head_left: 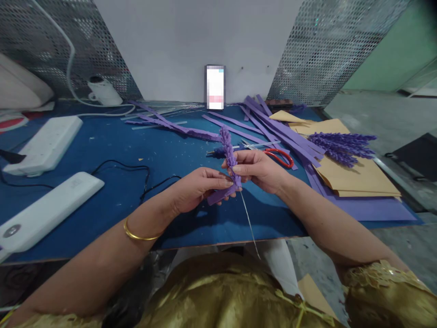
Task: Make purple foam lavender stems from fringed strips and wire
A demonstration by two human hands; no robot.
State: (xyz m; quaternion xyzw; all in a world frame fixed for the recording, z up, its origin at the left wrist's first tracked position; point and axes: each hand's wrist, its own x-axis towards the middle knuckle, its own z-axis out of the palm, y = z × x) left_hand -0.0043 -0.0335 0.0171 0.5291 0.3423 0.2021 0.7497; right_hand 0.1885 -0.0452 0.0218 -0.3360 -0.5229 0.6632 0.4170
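Note:
Between my hands stands a purple paper lavender stem (pixel 225 141), its fringed head pointing away from me and its thin wire (pixel 250 218) hanging toward my lap. My right hand (pixel 254 168) pinches the head from the right, thumb on top. At the lower end, my left hand (pixel 205 187) closes on a purple paper strip (pixel 218 196) where it meets the stem. The fingertips underneath are partly hidden. Just beyond the hands lie red-handled scissors (pixel 282 157) and a dark blue tool (pixel 218 151), partly covered by the stem.
Purple strips (pixel 273 125) lie at the back, beside finished lavender stems (pixel 344 146) on brown paper (pixel 358 177). A phone (pixel 215 86) leans on the wall. Left are a white power strip (pixel 48 141), a long white device (pixel 51 214) and a black cable (pixel 123 164).

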